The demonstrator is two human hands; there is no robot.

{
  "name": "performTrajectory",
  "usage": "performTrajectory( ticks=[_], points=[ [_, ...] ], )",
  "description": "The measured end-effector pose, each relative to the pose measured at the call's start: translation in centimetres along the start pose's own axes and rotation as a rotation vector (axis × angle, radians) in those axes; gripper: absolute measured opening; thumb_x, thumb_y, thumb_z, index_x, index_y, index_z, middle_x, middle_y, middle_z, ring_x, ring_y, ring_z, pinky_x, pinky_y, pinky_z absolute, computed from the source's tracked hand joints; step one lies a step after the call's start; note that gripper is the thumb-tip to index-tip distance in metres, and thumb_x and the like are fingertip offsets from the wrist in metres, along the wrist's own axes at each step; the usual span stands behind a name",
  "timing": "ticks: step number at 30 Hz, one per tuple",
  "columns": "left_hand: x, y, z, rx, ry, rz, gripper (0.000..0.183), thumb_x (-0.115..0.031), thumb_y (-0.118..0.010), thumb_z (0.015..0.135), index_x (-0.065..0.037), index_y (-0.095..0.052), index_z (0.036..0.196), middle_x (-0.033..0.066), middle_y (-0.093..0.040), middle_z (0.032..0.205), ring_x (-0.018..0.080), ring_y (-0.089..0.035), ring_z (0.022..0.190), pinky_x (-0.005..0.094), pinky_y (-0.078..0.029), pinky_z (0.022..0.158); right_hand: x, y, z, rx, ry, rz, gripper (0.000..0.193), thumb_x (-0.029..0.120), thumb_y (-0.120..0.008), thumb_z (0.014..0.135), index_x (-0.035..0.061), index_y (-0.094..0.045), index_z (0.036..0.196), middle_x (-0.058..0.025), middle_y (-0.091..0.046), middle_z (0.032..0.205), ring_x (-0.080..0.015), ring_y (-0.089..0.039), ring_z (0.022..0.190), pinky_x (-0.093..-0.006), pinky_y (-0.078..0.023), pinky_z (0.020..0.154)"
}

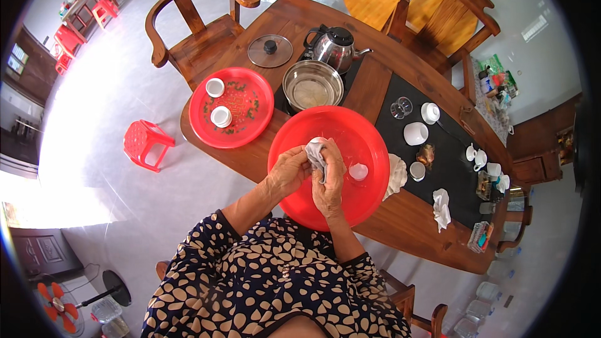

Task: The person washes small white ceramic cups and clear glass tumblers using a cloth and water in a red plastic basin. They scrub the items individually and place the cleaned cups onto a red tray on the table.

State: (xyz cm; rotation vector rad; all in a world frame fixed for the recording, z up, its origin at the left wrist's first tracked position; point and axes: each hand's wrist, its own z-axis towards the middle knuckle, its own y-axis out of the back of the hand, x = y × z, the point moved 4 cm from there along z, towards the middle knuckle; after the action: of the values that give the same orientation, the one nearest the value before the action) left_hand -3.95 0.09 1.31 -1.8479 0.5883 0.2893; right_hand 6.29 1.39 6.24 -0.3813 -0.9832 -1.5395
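Above a large red basin (373, 194), both of my hands are closed around a small white cup (317, 140) and a grey cloth (316, 158). My left hand (289, 170) grips the cup from the left, its fingertips against the cloth. My right hand (329, 178) presses the cloth to the cup, and one end of it hangs below the fingers. Much of the cup is hidden by cloth and fingers. Inside the basin, right of my hands, lies another small white cup (358, 171).
Left on the wooden table stands a red patterned tray (203, 133) with white cups (221, 116). Beyond the basin are a steel pot (312, 87), a kettle (335, 50) and a glass lid (270, 51). Teaware, including a white bowl (416, 133), and a crumpled tissue (441, 209) lie right.
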Motion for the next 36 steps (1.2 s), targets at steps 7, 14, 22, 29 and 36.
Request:
performTrajectory(
  ticks=[7,14,22,29,36],
  points=[
    [-0.1,-0.5,-1.2,-0.005,0.011,0.057,0.015,-0.013,-0.054,0.09,-0.002,-0.058,0.099,0.0066,-0.062,0.096,0.0164,-0.061,0.089,0.0318,-0.051,0.081,-2.8,0.1,1.1,0.051,-0.569,0.253,0.022,0.009,-0.049,0.087,0.0004,-0.051,0.107,-0.0142,-0.056,0.107,-0.027,-0.056,0.098,-0.0368,-0.043,0.08],
    [-0.9,0.9,-2.2,-0.109,-0.053,0.093,0.013,-0.011,-0.057,0.088,-0.001,-0.058,0.097,0.0082,-0.062,0.095,0.0181,-0.061,0.09,0.0347,-0.052,0.081,-4.8,0.5,-0.4,0.142,-0.592,0.097,0.014,0.008,-0.05,0.088,-0.0003,-0.051,0.099,-0.0142,-0.049,0.089,-0.0273,-0.056,0.083,-0.0374,-0.046,0.072],
    [-1.1,2.2,-0.9,-0.112,-0.08,0.126,0.009,-0.008,-0.055,0.088,-0.004,-0.056,0.096,0.0092,-0.06,0.102,0.0195,-0.059,0.097,0.0377,-0.052,0.084,-5.0,-3.0,-6.2,0.544,-0.091,-0.786,0.023,0.015,-0.065,0.073,0.0049,-0.059,0.093,-0.0187,-0.042,0.119,-0.0312,-0.05,0.093,-0.0417,-0.049,0.067],
    [0.2,2.9,0.5,-0.175,-0.066,0.279,0.012,-0.012,-0.056,0.088,-0.005,-0.056,0.097,0.0063,-0.06,0.097,0.0164,-0.058,0.09,0.035,-0.051,0.077,-7.1,1.3,-3.3,0.425,-0.344,-0.138,0.02,0.001,-0.056,0.078,0.0024,-0.058,0.098,-0.015,-0.048,0.11,-0.0262,-0.056,0.08,-0.0327,-0.048,0.071],
    [1.5,-0.3,0.3,-0.031,-0.038,0.192,0.016,-0.009,-0.047,0.09,-0.005,-0.054,0.104,0.0036,-0.059,0.098,0.0131,-0.057,0.09,0.0304,-0.049,0.081,1.6,1.4,0.7,0.053,-0.058,-0.093,0.04,-0.006,-0.052,0.076,0.0037,-0.051,0.115,-0.0138,-0.05,0.12,-0.0314,-0.046,0.105,-0.0394,-0.036,0.093]
  ],
)
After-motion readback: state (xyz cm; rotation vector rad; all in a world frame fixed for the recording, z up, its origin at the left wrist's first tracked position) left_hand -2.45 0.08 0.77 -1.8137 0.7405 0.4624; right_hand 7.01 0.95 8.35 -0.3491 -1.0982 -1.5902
